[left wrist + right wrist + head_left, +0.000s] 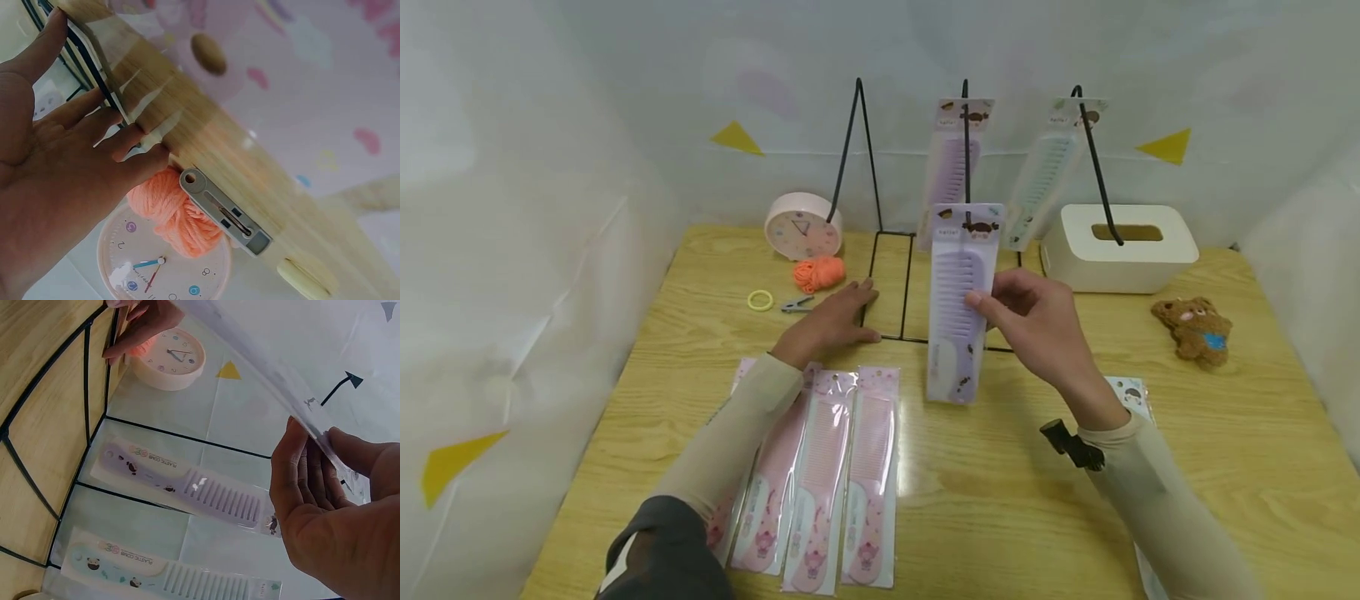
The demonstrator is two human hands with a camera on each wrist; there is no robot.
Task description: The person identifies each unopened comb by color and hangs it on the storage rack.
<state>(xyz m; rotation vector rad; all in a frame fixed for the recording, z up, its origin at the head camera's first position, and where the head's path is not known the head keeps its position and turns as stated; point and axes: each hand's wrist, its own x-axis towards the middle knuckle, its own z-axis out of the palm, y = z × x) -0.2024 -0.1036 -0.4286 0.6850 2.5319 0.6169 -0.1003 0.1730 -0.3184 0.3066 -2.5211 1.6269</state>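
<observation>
My right hand (1037,321) pinches a purple comb in a clear package (955,308) by its right edge, thumb in front. The package hangs upright at the middle hook of a black wire rack (907,287). The hook's end overlaps the card's top; I cannot tell whether it passes through the hole. Behind it hangs another packaged purple comb (206,487), and a packaged mint-green comb (156,565) hangs on the right hook. My left hand (835,321) rests at the rack's left base wire, fingers extended and touching it. The left hook carries nothing.
Several packaged pink combs (872,483) lie at front left. By my left hand are a pink clock (801,229), orange yarn (820,273), a grey clip (796,304) and a yellow ring (760,300). A tissue box (1120,271), bear toy (1195,329) and another package (1129,392) are right.
</observation>
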